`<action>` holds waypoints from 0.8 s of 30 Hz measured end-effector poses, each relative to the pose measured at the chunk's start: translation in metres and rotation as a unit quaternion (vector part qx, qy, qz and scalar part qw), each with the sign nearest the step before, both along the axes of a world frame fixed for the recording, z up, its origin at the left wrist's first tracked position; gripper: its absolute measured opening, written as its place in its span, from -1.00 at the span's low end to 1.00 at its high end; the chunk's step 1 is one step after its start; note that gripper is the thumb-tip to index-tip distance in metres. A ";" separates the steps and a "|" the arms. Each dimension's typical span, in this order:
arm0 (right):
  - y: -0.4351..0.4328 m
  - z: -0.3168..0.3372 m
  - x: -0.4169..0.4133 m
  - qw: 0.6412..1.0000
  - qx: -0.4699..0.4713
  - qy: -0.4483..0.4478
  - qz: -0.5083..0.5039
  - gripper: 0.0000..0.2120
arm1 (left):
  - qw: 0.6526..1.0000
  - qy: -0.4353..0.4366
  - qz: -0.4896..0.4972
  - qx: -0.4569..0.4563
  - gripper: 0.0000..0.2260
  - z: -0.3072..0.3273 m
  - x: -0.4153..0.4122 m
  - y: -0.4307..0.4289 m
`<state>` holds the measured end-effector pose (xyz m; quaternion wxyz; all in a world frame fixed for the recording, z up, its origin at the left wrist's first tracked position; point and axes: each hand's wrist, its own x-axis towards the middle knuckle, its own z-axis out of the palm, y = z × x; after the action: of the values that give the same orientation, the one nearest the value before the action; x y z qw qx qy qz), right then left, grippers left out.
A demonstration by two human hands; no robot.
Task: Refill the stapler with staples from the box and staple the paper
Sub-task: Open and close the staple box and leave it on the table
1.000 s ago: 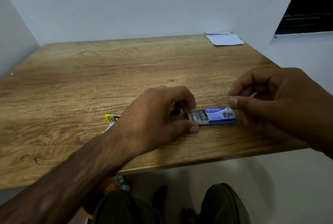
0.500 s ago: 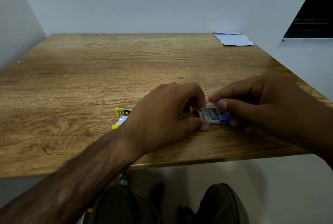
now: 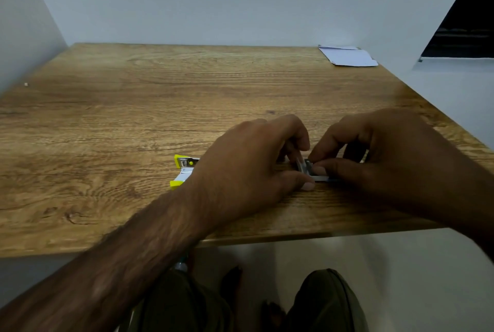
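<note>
We count one staple box (image 3: 307, 168), one yellow stapler (image 3: 183, 168), one small pile of paper (image 3: 350, 56) and two hands. The box lies near the table's (image 3: 133, 107) front edge, long axis left to right, grey open end leftward, the rest covered. The left hand (image 3: 248, 160) curls round that end; the right hand (image 3: 379, 155) pinches it, thumb and forefinger. The stapler sits behind the left wrist, the paper at the far right corner. The widest tabletop lies behind and leftward.

Yel. stapler (image 3: 184, 170), wood-grain tbl (image 3: 133, 118), wht paper (image 3: 350, 57)
</note>
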<state>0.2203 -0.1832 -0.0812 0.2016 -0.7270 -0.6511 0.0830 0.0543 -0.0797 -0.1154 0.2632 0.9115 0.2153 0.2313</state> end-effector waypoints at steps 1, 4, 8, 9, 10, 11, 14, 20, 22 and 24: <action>0.001 0.000 -0.001 1.000 -0.002 -0.004 -0.001 -0.88 | 1.000 0.001 0.000 -0.001 -0.62 0.000 0.000 0.000; 0.004 0.002 -0.002 1.000 -0.018 -0.019 0.001 -0.87 | 1.000 0.004 -0.002 -0.003 -0.62 0.000 0.000 0.000; 0.005 0.007 -0.002 0.998 -0.046 -0.036 0.008 -0.84 | 1.000 0.005 0.000 -0.007 -0.62 0.001 -0.001 -0.001; 0.005 0.008 -0.002 0.998 -0.054 -0.041 0.012 -0.83 | 1.000 0.007 -0.001 -0.007 -0.62 0.001 -0.001 -0.001; 0.004 0.010 -0.003 0.997 -0.064 -0.050 0.017 -0.83 | 1.000 0.008 -0.001 -0.007 -0.62 0.001 -0.001 -0.001; 0.004 0.010 -0.003 0.995 -0.075 -0.059 0.021 -0.82 | 1.000 0.010 0.000 -0.007 -0.62 0.001 -0.001 -0.001; 0.002 0.013 -0.002 0.995 -0.077 -0.058 0.022 -0.80 | 1.000 0.013 0.000 -0.010 -0.61 0.002 -0.001 -0.001; -0.015 0.019 0.027 0.996 -0.087 -0.017 -0.033 -0.52 | 1.000 0.016 -0.002 -0.025 -0.59 0.004 -0.001 0.000; -0.023 0.015 0.037 0.991 -0.130 -0.009 -0.041 -0.31 | 0.999 0.020 -0.006 -0.035 -0.54 0.004 -0.003 0.002; -0.029 0.009 0.043 0.988 -0.148 0.007 -0.040 -0.24 | 0.999 0.021 -0.006 -0.039 -0.52 0.005 -0.006 0.005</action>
<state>0.2631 -0.2124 -0.0722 0.0993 -0.7736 -0.6006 0.1760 0.0488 -0.0750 -0.1105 0.2953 0.9064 0.2241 0.2024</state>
